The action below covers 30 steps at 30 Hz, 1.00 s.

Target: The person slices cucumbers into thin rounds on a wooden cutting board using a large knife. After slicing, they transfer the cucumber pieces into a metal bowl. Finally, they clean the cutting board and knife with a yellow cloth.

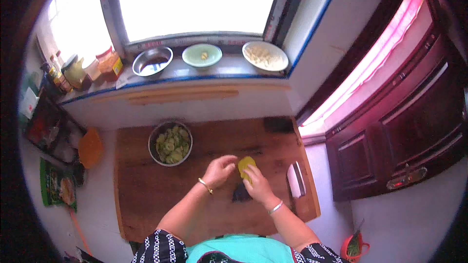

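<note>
My right hand [259,188] has its fingers over a yellow-green, flat, rounded thing [244,164], gripping its near side. It looks soft, but I cannot make out its kind. Just left of it is my left hand [220,170], its fingers bent and apart, with nothing seen in them. Both hands are above the brown wooden table [141,190]. A dark patch [240,193] shows on the table beside my right hand. Beyond my left hand, toward the far left, a metal bowl [150,149] holds pale green slices [171,146].
A knife-like thing with a pale blade [294,180] lies at the table's right edge. On the windowsill stand a metal bowl of dark liquid [155,61], a pale green plate [195,56], a white plate of pale pieces [280,64] and several jars [74,70]. A dark door [404,126] is at right.
</note>
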Each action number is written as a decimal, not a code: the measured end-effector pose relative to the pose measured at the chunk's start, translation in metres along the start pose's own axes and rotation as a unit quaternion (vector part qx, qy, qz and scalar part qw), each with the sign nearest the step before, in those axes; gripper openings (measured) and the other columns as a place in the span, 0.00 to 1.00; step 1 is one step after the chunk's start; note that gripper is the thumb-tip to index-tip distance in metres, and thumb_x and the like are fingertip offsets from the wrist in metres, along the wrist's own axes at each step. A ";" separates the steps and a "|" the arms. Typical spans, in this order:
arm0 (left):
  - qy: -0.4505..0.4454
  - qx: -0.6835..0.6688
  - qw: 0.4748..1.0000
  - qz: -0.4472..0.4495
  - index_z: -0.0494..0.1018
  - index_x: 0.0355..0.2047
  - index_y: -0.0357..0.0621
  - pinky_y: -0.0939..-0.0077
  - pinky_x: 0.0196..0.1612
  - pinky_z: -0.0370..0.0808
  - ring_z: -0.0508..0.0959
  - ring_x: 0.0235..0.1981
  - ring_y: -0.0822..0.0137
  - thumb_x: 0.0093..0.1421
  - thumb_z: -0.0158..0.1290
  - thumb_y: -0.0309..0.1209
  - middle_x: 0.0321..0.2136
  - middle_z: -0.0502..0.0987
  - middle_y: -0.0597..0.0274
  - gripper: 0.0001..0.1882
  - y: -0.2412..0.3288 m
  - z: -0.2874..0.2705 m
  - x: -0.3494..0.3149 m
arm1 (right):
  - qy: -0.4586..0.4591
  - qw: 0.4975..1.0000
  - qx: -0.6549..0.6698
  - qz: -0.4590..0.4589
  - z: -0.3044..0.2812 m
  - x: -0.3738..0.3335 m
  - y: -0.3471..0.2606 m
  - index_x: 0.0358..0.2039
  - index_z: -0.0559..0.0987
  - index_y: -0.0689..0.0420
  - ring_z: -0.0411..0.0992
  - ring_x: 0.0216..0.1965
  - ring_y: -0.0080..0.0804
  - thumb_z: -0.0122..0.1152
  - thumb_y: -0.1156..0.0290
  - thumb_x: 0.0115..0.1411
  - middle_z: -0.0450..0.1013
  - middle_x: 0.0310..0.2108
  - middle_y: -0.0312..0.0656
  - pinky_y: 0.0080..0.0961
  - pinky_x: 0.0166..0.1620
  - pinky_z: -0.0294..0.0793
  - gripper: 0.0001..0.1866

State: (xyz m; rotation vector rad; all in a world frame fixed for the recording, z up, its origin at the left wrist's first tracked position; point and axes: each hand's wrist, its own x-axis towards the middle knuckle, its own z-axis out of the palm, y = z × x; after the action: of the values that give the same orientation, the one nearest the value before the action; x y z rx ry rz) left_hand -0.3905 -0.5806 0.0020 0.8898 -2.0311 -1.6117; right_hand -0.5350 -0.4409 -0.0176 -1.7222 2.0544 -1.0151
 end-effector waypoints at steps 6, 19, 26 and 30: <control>0.206 -0.119 0.961 0.139 0.74 0.41 0.38 0.82 0.43 0.72 0.76 0.37 0.76 0.60 0.50 0.23 0.35 0.78 0.64 0.09 0.087 -0.097 0.088 | -0.014 1.000 0.016 0.013 -0.014 0.027 0.020 0.42 0.76 0.57 0.70 0.49 0.46 0.57 0.72 0.55 0.71 0.47 0.49 0.35 0.50 0.72 0.13; 0.255 -0.216 0.937 0.106 0.74 0.37 0.36 0.81 0.43 0.72 0.75 0.35 0.75 0.60 0.47 0.20 0.32 0.77 0.65 0.07 0.074 -0.128 0.115 | 0.095 0.959 -0.088 -0.251 -0.063 0.407 -0.123 0.37 0.77 0.56 0.74 0.36 0.47 0.56 0.75 0.54 0.73 0.34 0.49 0.36 0.38 0.74 0.09; 0.244 -0.281 0.928 -0.014 0.73 0.40 0.35 0.76 0.46 0.74 0.77 0.39 0.71 0.60 0.47 0.22 0.35 0.77 0.62 0.09 0.001 -0.109 0.073 | -0.052 0.917 -0.320 -0.233 -0.018 0.459 -0.127 0.28 0.77 0.56 0.74 0.35 0.50 0.55 0.72 0.50 0.73 0.31 0.51 0.39 0.41 0.74 0.06; 0.244 -0.294 0.924 -0.026 0.72 0.41 0.35 0.75 0.46 0.74 0.77 0.40 0.70 0.61 0.47 0.22 0.37 0.77 0.61 0.09 -0.017 -0.109 0.060 | -0.102 0.916 -0.318 -0.224 -0.014 0.461 -0.137 0.31 0.79 0.56 0.75 0.37 0.48 0.58 0.71 0.48 0.75 0.31 0.52 0.38 0.43 0.75 0.09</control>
State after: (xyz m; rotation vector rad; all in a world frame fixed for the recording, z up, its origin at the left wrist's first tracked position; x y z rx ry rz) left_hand -0.3583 -0.7019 0.0087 0.9811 -1.1061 -1.6732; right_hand -0.5584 -0.8764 0.1861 -2.5774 2.0197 -0.2173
